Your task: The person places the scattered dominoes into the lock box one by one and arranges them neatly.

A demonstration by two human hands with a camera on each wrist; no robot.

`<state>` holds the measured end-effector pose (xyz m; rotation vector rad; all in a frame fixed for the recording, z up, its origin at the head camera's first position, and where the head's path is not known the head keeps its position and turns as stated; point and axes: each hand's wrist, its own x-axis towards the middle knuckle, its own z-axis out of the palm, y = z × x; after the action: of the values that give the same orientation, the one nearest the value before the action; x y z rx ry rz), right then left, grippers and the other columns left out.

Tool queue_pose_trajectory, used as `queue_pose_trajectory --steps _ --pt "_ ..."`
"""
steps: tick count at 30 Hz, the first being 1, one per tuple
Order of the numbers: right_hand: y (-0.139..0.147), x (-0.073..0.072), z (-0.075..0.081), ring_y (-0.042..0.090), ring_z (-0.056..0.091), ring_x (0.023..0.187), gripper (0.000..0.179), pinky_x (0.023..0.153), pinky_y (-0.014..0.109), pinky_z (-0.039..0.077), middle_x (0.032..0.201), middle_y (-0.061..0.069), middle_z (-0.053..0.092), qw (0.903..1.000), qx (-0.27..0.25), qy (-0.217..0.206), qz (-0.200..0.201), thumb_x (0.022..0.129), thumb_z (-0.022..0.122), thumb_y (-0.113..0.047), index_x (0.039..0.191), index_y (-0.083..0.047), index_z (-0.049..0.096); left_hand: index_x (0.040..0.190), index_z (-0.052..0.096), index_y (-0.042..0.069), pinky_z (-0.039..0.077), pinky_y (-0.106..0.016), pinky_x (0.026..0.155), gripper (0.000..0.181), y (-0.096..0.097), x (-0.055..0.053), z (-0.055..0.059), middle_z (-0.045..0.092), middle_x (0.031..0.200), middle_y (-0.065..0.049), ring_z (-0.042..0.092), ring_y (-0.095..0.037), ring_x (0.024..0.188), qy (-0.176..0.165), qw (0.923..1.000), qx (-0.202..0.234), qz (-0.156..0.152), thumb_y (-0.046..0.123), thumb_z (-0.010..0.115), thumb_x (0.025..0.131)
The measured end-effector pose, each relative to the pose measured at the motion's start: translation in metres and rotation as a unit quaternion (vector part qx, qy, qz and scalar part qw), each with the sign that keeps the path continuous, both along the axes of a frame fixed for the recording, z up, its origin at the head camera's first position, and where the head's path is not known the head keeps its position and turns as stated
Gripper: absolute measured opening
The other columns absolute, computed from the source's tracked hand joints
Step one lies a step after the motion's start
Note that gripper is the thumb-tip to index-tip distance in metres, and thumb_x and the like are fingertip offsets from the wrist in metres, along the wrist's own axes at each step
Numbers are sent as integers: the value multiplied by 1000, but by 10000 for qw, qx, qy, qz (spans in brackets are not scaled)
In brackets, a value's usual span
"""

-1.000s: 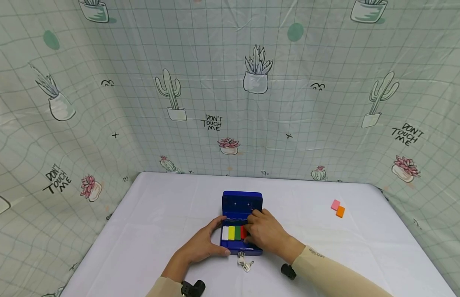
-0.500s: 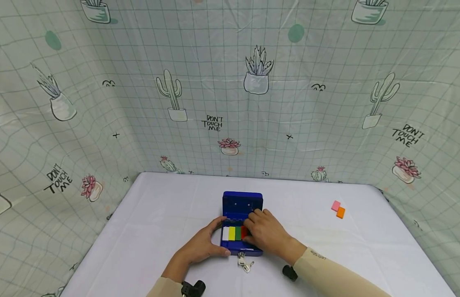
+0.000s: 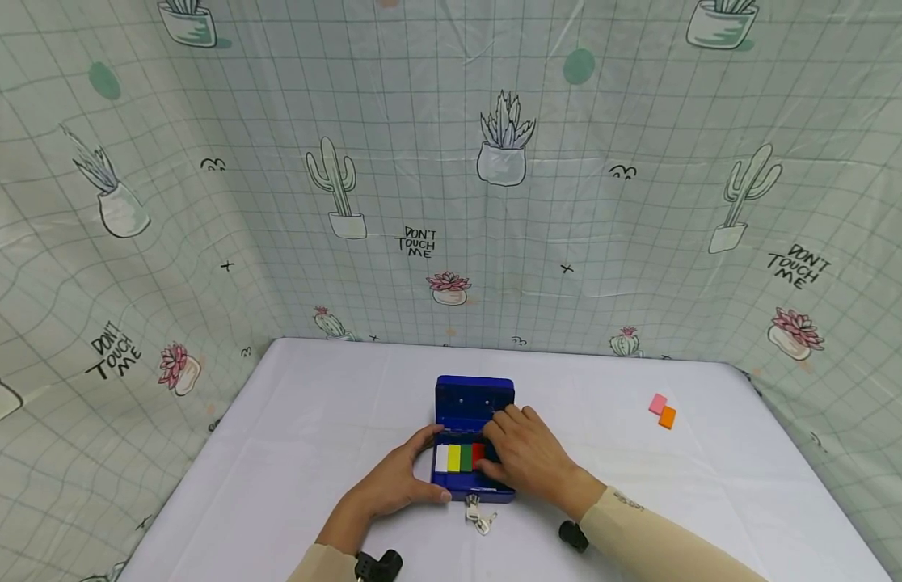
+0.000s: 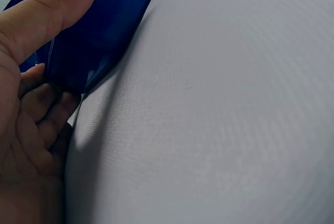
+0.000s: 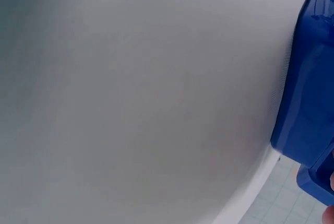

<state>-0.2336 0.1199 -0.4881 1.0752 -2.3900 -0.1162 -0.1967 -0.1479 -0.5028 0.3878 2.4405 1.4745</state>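
A blue cash box [image 3: 469, 481] stands with its lid [image 3: 474, 396] raised. In its tray lie a white block [image 3: 441, 458], a yellow block [image 3: 454, 458], a green block [image 3: 466, 458] and a red block [image 3: 478, 453], side by side. My left hand [image 3: 396, 481] holds the box's left side, thumb at the front corner and fingers toward the back; the left wrist view shows the thumb [image 4: 52, 12] on the blue metal. Over the box's right half reaches my right hand [image 3: 531, 461], its thumb touching the red block, its other fingers bent near the hinge. The right hand covers that part of the tray.
Keys [image 3: 480, 517] hang at the lock on the box's front. To the right on the white-covered table [image 3: 335, 404] lie a pink block [image 3: 658, 404] and an orange block [image 3: 667, 417], touching. A patterned cloth [image 3: 451, 202] rises behind the table.
My right hand has shifted slightly right, its index finger drawing back from the red block, so more of that block shows. The left hand and the box have stayed put.
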Motion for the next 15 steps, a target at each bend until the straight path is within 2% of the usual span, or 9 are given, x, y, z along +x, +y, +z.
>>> queue_pose_trajectory --steps 7,15 --pt "9 -1 0 19 48 83 45 72 32 38 89 -1 58 9996 -216 115 132 90 76 -56 102 -14 66 164 36 19 24 -69 125 107 0 0 0 43 166 -15 37 -40 154 -76 10000 -7 50 32 96 76" --pt "22 -2 4 20 51 86 42 75 33 42 94 1 63 9992 -380 42 117 91 76 -52 104 -13 67 164 37 19 23 -69 125 108 2 0 2 43 166 -16 37 -40 155 -106 9999 -35 118 31 97 75"
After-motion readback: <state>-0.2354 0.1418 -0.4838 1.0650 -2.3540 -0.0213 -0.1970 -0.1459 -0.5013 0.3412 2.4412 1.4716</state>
